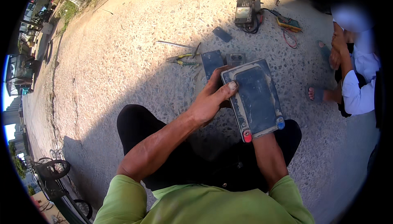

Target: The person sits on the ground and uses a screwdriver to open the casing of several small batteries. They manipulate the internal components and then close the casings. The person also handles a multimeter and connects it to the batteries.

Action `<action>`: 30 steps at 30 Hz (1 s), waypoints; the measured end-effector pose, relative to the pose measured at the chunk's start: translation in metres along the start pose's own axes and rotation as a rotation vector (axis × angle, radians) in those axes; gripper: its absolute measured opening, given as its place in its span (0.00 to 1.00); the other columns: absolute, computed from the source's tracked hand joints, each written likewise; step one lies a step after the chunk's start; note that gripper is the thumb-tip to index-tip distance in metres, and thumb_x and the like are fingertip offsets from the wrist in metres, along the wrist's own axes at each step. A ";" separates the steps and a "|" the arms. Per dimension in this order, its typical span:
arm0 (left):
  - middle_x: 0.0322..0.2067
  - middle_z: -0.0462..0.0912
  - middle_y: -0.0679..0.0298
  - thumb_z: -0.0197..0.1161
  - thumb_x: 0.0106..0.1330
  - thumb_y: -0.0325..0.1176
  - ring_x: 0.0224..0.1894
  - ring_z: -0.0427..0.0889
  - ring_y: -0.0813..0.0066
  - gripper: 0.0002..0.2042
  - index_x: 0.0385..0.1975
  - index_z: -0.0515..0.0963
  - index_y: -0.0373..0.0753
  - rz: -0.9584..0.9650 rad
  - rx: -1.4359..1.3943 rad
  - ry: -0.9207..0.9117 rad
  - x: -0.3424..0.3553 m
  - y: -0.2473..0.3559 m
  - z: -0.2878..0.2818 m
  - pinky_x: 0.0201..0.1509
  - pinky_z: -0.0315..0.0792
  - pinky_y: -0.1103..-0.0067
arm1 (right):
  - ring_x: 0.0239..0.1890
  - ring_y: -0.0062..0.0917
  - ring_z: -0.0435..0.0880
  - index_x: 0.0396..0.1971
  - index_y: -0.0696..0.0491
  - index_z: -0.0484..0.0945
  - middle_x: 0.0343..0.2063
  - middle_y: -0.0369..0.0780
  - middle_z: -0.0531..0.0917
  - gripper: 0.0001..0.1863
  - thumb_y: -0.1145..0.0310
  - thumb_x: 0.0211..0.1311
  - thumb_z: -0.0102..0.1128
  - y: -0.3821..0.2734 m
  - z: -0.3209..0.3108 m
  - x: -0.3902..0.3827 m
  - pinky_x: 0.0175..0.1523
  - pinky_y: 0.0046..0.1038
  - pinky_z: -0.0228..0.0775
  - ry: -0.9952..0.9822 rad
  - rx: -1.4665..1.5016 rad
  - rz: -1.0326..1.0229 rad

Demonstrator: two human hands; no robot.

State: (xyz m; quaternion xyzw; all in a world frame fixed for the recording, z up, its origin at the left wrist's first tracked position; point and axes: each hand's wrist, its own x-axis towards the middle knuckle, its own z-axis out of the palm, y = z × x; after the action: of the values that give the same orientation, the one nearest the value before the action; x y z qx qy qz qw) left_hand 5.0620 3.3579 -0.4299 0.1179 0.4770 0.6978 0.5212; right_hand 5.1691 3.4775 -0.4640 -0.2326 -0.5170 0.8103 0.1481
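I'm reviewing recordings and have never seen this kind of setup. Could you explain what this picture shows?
There is no machine here: a person works with two bare hands. The single picture comes from a wide fisheye camera on their head, looking down, so straight edges bend near the rim.

The left hand grips a dark battery-like block, thumb on its upper face. The block has red and blue caps at its near corners. The right forearm reaches beneath it; that hand is hidden.

On the rough ground lie pliers, a thin metal rod, a boxy gauge and a yellow-cased meter. Someone else in a white sleeve sits at the right.
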 end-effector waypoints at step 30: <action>0.62 0.59 0.54 0.50 0.69 0.54 0.63 0.62 0.62 0.36 0.70 0.44 0.43 -0.074 -0.043 -0.311 0.023 -0.006 -0.051 0.62 0.65 0.66 | 0.69 0.27 0.59 0.68 0.56 0.52 0.67 0.43 0.60 0.27 0.58 0.76 0.34 0.031 -0.019 0.018 0.70 0.29 0.57 -0.545 1.391 0.085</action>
State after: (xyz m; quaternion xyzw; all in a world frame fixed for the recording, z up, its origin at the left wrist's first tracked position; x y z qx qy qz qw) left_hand 5.0214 3.3497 -0.4689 0.1957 0.3796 0.6616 0.6164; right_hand 5.1638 3.4876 -0.5030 0.1041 0.1059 0.9842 0.0961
